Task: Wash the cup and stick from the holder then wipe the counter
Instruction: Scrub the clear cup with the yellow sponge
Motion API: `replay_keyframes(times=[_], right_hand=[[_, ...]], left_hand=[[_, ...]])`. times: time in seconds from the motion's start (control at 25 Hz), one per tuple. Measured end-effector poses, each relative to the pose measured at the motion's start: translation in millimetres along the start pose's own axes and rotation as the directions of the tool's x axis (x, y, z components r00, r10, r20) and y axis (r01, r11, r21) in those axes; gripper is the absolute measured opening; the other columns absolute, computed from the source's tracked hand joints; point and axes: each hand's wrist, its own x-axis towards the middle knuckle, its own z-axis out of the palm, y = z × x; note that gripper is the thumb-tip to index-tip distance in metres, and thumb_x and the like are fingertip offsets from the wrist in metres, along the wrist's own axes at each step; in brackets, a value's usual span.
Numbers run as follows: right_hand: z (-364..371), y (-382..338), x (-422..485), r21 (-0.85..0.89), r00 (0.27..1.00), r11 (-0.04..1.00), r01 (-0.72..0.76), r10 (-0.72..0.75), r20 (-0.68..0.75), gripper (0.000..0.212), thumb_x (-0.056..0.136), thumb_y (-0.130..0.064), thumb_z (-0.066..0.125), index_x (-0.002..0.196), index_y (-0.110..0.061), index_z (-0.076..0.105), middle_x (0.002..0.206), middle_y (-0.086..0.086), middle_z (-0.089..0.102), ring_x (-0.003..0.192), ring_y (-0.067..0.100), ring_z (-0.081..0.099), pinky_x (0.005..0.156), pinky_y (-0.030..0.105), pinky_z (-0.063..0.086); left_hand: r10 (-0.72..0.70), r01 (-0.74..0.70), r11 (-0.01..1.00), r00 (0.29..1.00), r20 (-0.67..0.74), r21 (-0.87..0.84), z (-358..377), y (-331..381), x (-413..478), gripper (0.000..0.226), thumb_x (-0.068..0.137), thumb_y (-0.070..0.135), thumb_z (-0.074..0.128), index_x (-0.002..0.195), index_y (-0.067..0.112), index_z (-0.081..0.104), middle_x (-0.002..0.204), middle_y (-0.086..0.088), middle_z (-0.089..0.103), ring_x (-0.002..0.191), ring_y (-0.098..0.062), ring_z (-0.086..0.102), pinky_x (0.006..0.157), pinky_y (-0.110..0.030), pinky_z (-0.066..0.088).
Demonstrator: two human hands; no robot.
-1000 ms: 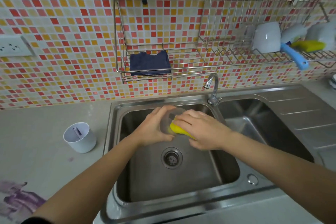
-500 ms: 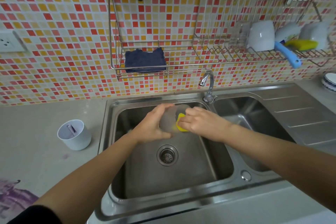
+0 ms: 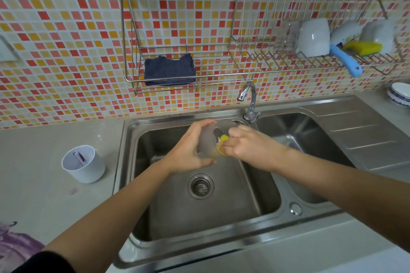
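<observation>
Over the left sink basin [image 3: 255,197], my left hand [image 3: 188,150] grips a frosted translucent cup [image 3: 207,139] tipped on its side, mouth toward the right. My right hand [image 3: 248,144] pinches a yellow sponge [image 3: 221,144] and pushes it into the cup's mouth. On the counter at the left stands a white round holder [image 3: 83,164] with a short stick [image 3: 78,157] inside it. A dark blue cloth [image 3: 169,71] lies folded in the wire wall rack [image 3: 131,29].
A tap [image 3: 249,102] rises between the two basins; the drain [image 3: 200,186] lies below my hands. The right rack holds white mugs [image 3: 314,37], a blue-handled brush [image 3: 346,60] and a yellow sponge [image 3: 363,47]. Purple stains [image 3: 15,244] mark the counter's near left. A bowl [image 3: 400,94] sits far right.
The sponge has gone from lying flat across the cup's opening to being pushed inside it. The cup has tipped more toward the right hand. The view has drifted slightly.
</observation>
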Motion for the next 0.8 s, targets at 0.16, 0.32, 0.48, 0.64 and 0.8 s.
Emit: replay_keyframes(times=[0.16,0.32,0.48,0.64,0.8], right_hand=[[-3.2,9.3,-4.4,-0.063,0.999,0.997,0.034,-0.035,-0.009,0.018,0.073,-0.010,0.065,0.083,-0.023,0.069,0.074,-0.011,0.065,0.076,0.014,0.036,0.068,0.026,0.029],[-13.2,-7.1,-5.3,0.571,0.896,0.691,-0.443,0.356,0.264,0.031,0.072,-0.020,0.076,0.102,-0.020,0.070,0.088,-0.005,0.070,0.077,0.010,0.041,0.076,0.026,0.040],[-7.5,-0.2,-8.8,0.280,0.978,0.939,-0.198,0.173,0.112,0.017,0.065,-0.013,0.078,0.080,-0.017,0.069,0.068,-0.005,0.066,0.068,0.017,0.052,0.065,0.027,0.049],[-2.2,9.5,-20.2,-0.195,0.992,0.973,0.124,-0.118,0.040,0.012,0.072,-0.015,0.063,0.068,-0.026,0.066,0.064,-0.012,0.062,0.070,0.012,0.052,0.065,0.024,0.034],[-6.6,6.2,-16.0,-0.174,0.988,0.977,0.126,-0.107,0.114,0.014,0.070,-0.019,0.074,0.071,-0.027,0.063,0.068,-0.011,0.063,0.073,0.012,0.052,0.064,0.025,0.038]], left_hand=[[0.036,-0.032,0.998,0.997,-0.071,0.047,5.3,4.5,0.8,0.092,0.065,0.015,0.084,0.140,0.017,0.031,0.136,0.004,0.041,0.123,-0.003,0.041,0.101,-0.014,0.038],[0.066,-0.046,0.995,0.967,-0.247,0.085,19.9,-6.4,1.6,0.088,0.063,0.009,0.084,0.133,0.001,0.033,0.126,0.000,0.037,0.120,-0.011,0.041,0.098,-0.001,0.028],[0.057,-0.036,0.996,0.954,-0.295,0.077,37.0,1.3,4.5,0.086,0.063,0.006,0.083,0.132,-0.004,0.034,0.123,-0.002,0.035,0.118,-0.013,0.040,0.100,-0.003,0.029],[0.062,-0.062,0.998,0.998,-0.006,0.031,17.8,1.6,5.8,0.097,0.067,0.016,0.082,0.142,0.024,0.021,0.135,0.007,0.031,0.127,-0.005,0.036,0.100,-0.012,0.040],[0.088,-0.089,0.985,0.996,0.015,0.151,22.6,-1.7,5.2,0.093,0.068,0.014,0.081,0.144,0.011,0.026,0.142,-0.002,0.037,0.125,-0.003,0.034,0.100,-0.006,0.030]])
